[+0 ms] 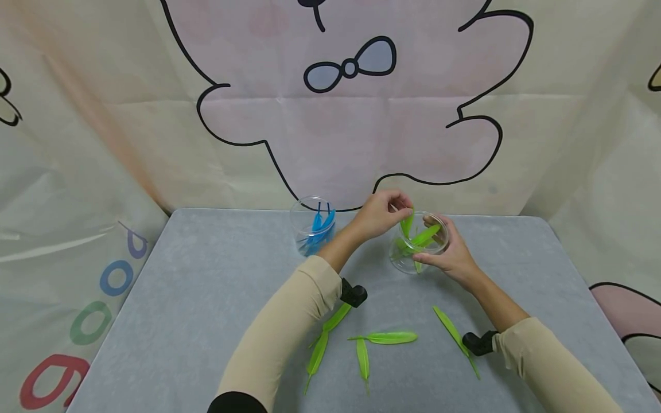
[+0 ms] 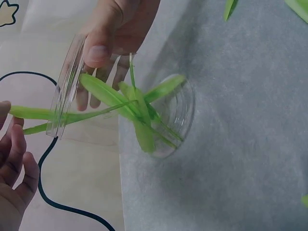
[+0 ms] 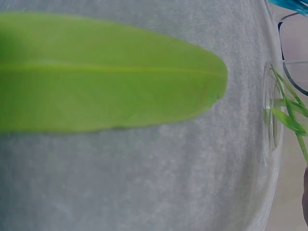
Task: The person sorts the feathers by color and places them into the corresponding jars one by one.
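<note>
Both my forearms reach in to about 1 o'clock of table (image 1: 206, 321) centre. My right hand (image 1: 451, 258) wraps a clear cup (image 1: 408, 261), thumb on the rim, tilting it. My left hand (image 1: 379, 213) sits over the cup mouth, fingers pinched on a green feather (image 1: 408, 222) going in with the others. Five loose green feathers (image 1: 389, 338) lie at 6 o'clock, between my wrists. A second cup with blue feathers (image 1: 316, 232) stands at 11 o'clock, apart.
</note>
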The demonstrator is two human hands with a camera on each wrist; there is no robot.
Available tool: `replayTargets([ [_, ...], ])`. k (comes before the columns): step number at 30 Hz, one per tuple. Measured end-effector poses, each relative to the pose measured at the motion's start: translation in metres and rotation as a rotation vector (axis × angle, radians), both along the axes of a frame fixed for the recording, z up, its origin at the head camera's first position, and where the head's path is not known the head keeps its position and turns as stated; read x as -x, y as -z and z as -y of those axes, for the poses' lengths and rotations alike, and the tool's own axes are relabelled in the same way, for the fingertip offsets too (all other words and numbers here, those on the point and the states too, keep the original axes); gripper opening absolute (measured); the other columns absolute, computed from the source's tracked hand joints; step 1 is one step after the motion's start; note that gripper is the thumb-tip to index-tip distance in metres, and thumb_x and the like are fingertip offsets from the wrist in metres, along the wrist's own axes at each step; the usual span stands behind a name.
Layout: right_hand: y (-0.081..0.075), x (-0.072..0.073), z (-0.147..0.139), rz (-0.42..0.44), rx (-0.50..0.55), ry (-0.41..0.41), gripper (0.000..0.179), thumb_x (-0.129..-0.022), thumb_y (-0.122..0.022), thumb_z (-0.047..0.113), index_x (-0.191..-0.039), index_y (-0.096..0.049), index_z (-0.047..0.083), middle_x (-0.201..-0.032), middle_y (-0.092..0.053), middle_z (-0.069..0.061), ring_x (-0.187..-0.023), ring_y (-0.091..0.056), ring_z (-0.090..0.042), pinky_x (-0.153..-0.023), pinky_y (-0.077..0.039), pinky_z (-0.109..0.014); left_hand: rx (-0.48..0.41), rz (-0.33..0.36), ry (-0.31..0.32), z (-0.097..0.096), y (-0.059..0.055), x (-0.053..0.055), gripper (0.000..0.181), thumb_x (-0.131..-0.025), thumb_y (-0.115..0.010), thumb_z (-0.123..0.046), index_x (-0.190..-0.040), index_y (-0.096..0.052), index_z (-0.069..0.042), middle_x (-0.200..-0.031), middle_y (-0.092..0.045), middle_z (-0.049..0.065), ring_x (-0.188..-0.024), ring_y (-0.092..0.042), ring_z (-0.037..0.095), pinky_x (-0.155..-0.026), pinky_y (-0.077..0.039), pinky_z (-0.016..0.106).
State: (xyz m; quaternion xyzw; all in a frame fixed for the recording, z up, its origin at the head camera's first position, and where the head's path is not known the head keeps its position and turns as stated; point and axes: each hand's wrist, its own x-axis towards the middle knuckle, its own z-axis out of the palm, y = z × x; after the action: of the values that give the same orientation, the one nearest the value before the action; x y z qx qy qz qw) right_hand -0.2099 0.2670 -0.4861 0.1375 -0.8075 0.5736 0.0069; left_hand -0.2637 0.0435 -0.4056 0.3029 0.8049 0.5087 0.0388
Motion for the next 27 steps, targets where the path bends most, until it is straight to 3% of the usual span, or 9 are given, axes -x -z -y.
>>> replayTargets([
  [14, 0.001, 0.000, 0.000, 0.008, 0.003, 0.000, 0.093, -0.078, -0.082, -0.002, -0.152, -0.026, 0.007, -0.151, -0.037, -0.014, -0.141, -0.031, -0.033, -0.113, -0.024, -0.058, -0.041, -0.011, 0.027, 0.002, 0.004, -0.002, 0.010, -0.096, -0.068, -0.015, -0.102, -0.069, -0.007, -0.095, -0.067, 0.001, -0.086, -0.060, 0.009, -0.077, -0.049, 0.018],
  [23, 0.002, 0.001, -0.001, -0.007, 0.010, -0.003, 0.094, -0.077, -0.082, -0.005, -0.151, -0.027, 0.006, -0.151, -0.037, -0.016, -0.141, -0.031, -0.034, -0.113, -0.024, -0.058, -0.118, 0.015, 0.046, 0.028, 0.004, -0.015, 0.014, -0.095, -0.068, -0.015, -0.105, -0.069, -0.005, -0.100, -0.067, 0.005, -0.081, -0.060, 0.016, -0.071, -0.052, 0.024],
  [27, 0.003, 0.001, -0.001, -0.009, 0.015, -0.004, 0.093, -0.077, -0.082, -0.005, -0.151, -0.027, 0.006, -0.151, -0.035, -0.019, -0.141, -0.031, -0.035, -0.115, -0.029, -0.038, -0.121, 0.031, 0.046, 0.041, 0.012, -0.019, 0.011, -0.094, -0.069, -0.012, -0.102, -0.069, -0.004, -0.097, -0.067, 0.005, -0.078, -0.060, 0.017, -0.068, -0.051, 0.024],
])
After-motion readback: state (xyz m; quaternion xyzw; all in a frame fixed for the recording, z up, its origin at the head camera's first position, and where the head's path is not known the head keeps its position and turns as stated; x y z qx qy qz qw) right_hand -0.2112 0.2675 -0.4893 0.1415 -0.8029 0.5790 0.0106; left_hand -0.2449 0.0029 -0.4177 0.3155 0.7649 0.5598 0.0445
